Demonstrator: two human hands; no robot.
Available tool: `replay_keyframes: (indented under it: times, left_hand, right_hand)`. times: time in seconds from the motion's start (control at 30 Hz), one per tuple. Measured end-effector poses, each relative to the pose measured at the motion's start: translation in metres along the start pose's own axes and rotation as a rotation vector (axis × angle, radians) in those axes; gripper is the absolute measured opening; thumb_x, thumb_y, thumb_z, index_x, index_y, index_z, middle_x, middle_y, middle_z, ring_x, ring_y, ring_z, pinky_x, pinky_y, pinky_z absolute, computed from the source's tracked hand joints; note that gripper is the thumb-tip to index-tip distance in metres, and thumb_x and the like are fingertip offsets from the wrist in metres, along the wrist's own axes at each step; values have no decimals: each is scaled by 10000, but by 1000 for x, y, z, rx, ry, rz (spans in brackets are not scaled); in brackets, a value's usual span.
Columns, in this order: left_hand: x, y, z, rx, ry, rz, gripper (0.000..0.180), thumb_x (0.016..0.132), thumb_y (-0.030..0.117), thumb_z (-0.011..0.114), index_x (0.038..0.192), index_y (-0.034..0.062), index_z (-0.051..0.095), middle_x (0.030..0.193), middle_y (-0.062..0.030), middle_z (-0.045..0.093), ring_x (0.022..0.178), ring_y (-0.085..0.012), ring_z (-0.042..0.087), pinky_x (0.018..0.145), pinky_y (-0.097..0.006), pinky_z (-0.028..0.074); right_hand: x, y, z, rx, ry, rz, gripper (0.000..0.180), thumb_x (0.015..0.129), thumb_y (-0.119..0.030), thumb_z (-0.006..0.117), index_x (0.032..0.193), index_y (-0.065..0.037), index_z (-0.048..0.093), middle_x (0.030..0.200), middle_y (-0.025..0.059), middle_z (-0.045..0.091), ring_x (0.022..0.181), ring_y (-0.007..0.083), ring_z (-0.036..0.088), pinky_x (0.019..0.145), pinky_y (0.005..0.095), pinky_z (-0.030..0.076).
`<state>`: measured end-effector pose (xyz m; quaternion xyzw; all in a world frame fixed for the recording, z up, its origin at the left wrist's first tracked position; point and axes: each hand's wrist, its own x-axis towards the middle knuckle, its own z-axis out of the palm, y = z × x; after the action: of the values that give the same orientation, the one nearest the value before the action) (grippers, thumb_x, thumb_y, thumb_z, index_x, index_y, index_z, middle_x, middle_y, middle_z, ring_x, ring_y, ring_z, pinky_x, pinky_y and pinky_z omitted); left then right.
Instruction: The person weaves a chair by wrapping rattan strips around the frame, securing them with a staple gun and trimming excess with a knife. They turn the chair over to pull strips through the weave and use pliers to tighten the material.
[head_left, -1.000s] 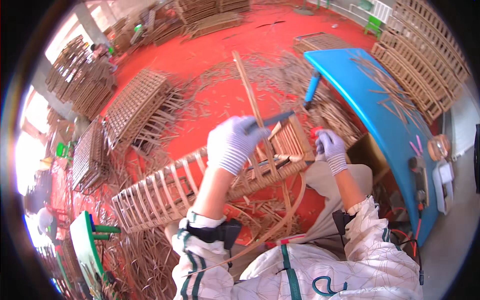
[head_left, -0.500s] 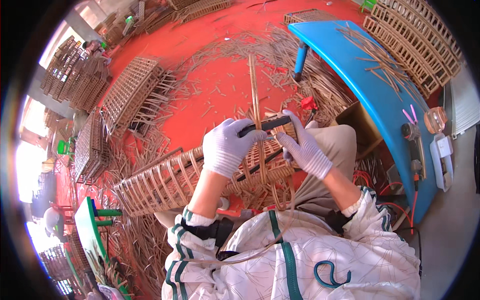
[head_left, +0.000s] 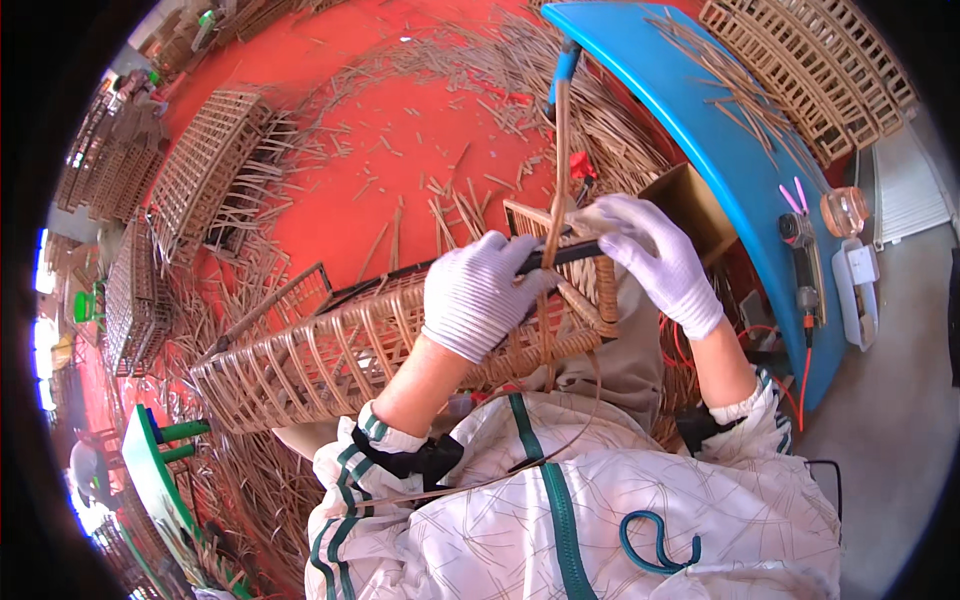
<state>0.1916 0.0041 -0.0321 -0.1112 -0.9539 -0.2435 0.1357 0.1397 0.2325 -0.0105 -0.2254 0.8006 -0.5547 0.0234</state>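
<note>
Head view, and we look straight down on a long woven rattan basket frame (head_left: 330,350), pale tan, ribbed with curved slats and open gaps, lying across our lap above the red floor (head_left: 400,140). Our left hand (head_left: 480,295), in a knitted white glove, has its grip curled shut around a dark, slim tool handle (head_left: 560,255) that runs level across the frame's upper end. Our right hand (head_left: 655,255), gloved the same, pinches closed on the far end of that handle, wrist bent down, forearm bare up to a patterned sleeve. A thin, smooth cane strip (head_left: 555,170) stands nearly upright between the two hands, crossing the tool and rising toward the curved blue table (head_left: 720,130). Loose cane offcuts (head_left: 450,200) litter the floor, straight and splintery. More slatted frames (head_left: 205,170) lie to the left, well apart from us. On the table's right side sit a small clear jar (head_left: 843,210) and pink-handled snips (head_left: 795,197).
</note>
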Motion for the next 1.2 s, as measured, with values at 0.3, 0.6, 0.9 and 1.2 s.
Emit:
replay_keyframes:
  times: [0.3,0.6,0.9,1.2]
  left_hand:
    - [19,2,-3,-89,-12,-62,387,719,386,810,1020,154,734,726,-43,604,606,-220,625,577,-336,505]
    - [19,-3,2,-133,45,-36,381,678,320,841,980,122,719,714,-38,604,591,-197,610,569,-331,495]
    - [16,-9,4,-183,64,-72,374,637,281,867,935,118,711,677,-22,584,559,-177,567,533,-320,461]
    - [16,-18,10,-185,53,-2,296,727,269,790,959,145,654,748,-34,604,645,-240,603,579,-364,472]
  right_hand:
    - [42,13,21,21,-262,103,292,846,-172,773,1084,-19,701,973,71,705,868,124,647,799,282,523]
    - [44,14,15,-321,-271,-162,298,779,-165,798,1033,-37,710,945,121,705,896,255,671,844,364,520]
    - [48,15,25,-127,-279,-93,258,697,-80,823,903,-38,675,893,85,661,887,263,635,851,385,504]
    - [59,8,24,-175,-342,-305,297,714,-115,830,986,-73,718,919,52,661,903,240,631,888,369,483]
